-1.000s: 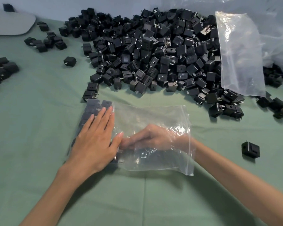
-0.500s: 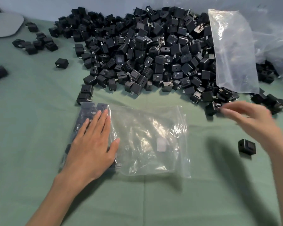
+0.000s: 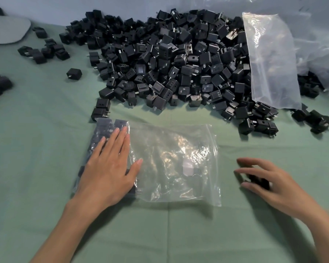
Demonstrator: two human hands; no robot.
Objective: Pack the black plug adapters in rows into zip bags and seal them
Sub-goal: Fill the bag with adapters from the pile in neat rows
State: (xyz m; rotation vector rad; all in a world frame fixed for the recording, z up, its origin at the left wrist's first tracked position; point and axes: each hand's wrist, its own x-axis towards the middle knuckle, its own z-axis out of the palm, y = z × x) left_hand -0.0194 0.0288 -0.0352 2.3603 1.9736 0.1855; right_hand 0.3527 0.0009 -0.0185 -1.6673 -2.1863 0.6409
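The left hand (image 3: 110, 168) lies flat with fingers straight on the left end of the zip bag (image 3: 179, 162). It presses down on the packed row (image 3: 106, 128) of black plug adapters inside, in the same place as one second ago. The change is in the right hand (image 3: 270, 185). One second ago it was inside the bag, against the row. Half a second ago it was out and reaching to the near right edge of the pile (image 3: 169, 59). It is now low over the table (image 3: 36, 149), near the bag's right edge, with fingers and thumb curled round a single adapter (image 3: 258, 180). The picture is blurred there, so which way the adapter faces cannot be told. A lone adapter lay on the table at about this spot half a second ago and is no longer seen apart from the hand, so the held piece is probably that one. The bag lies flat on the table before the person, its right part slack and holding no adapters. A second clear bag (image 3: 270, 59) leans on the right of the pile. Judgement: one placing is finished and the next piece is in hand, with only the left end of this bag filled. The piece must next enter from the bag's right side and sit against the row.
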